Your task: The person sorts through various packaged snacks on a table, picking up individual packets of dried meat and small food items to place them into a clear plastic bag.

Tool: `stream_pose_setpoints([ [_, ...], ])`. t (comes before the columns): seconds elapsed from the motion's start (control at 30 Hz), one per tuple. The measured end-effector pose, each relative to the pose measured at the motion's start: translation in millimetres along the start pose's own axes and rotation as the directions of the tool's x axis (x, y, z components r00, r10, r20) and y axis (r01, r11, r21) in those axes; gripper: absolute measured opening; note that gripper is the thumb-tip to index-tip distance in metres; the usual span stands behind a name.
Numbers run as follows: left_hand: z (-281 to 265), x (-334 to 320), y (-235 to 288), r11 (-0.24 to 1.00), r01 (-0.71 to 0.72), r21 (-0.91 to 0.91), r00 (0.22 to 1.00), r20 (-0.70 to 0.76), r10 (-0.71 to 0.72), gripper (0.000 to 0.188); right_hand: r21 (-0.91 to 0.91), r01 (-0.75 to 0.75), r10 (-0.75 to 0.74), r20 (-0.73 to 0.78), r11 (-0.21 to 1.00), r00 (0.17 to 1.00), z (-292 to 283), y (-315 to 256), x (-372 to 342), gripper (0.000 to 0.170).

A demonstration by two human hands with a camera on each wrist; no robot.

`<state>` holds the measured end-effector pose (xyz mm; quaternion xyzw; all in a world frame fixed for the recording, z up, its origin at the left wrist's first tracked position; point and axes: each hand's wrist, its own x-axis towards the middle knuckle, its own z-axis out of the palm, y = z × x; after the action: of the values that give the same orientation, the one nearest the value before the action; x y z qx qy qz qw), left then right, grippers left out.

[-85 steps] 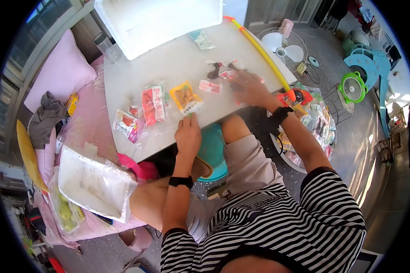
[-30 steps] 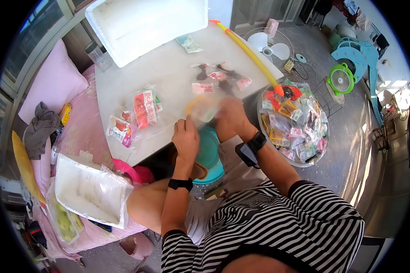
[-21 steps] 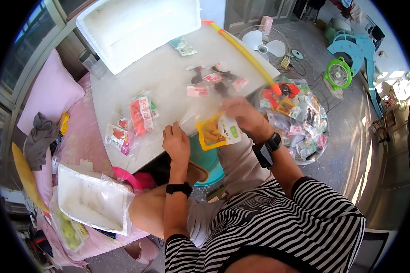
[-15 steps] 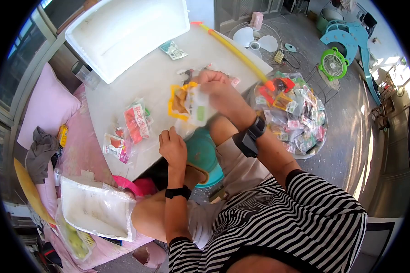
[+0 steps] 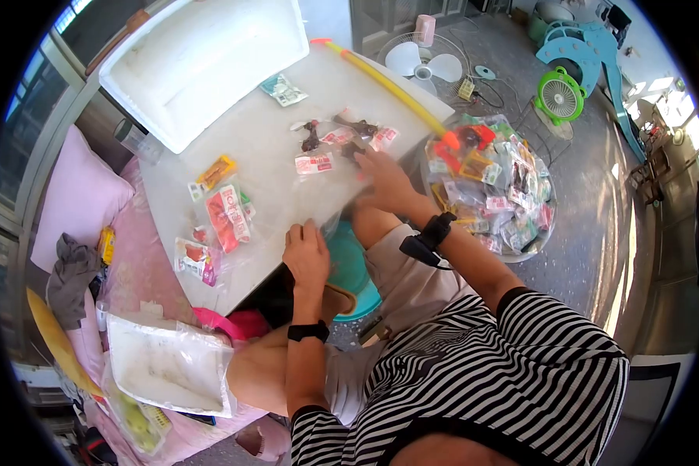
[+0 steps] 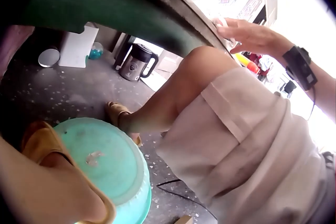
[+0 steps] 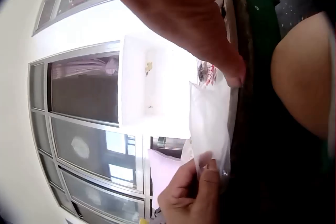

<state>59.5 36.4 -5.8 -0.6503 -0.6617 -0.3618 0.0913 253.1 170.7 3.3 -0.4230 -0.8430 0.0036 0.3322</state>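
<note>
My left hand (image 5: 306,252) is at the table's near edge; in the right wrist view its thumb and finger pinch a clear plastic bag (image 7: 210,121). My right hand (image 5: 390,185) reaches over the table edge, fingers extended beside a dark-filled packet (image 5: 352,151); whether they touch is unclear. Other dark packets with red-and-white labels (image 5: 314,163) lie around it. To the left are a yellow packet (image 5: 216,172), a red-and-white packet (image 5: 227,217) and a pink-and-white packet (image 5: 196,260). A green-and-white packet (image 5: 284,90) lies farther back.
A white foam box (image 5: 206,70) stands at the table's back, with a yellow tube (image 5: 388,84) along the right side. A round container heaped with packets (image 5: 512,186) stands right of the table. Another foam box (image 5: 167,365) is at lower left; a teal stool (image 5: 353,272) is below.
The yellow packet, earlier carried by my right hand, now lies behind the red-and-white packet. My right hand has moved right and down to the dark packets; my left stays near the table edge.
</note>
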Motion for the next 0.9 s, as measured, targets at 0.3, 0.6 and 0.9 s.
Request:
stream_pose_setpoints([
  [0.3, -10, 5, -15, 0.999, 0.007, 0.034, 0.989, -0.151, -0.002, 0.021, 0.051, 0.062, -0.067, 0.099, 0.997, 0.993, -9, -1, 3, 0.037],
  [0.6, -5, 2, -14, 0.991, 0.069, -0.118, 0.989, -0.120, -0.083, 0.016, 0.800, -0.590, 0.319, 0.534, 0.109, 0.783, -81, -14, -44, 0.016],
  [0.9, -9, 1, -6, 0.995, 0.027, -0.093, 0.996, -0.082, -0.035, 0.020, 0.795, -0.548, 0.257, 0.490, 0.260, 0.833, -100, -50, -76, 0.029],
])
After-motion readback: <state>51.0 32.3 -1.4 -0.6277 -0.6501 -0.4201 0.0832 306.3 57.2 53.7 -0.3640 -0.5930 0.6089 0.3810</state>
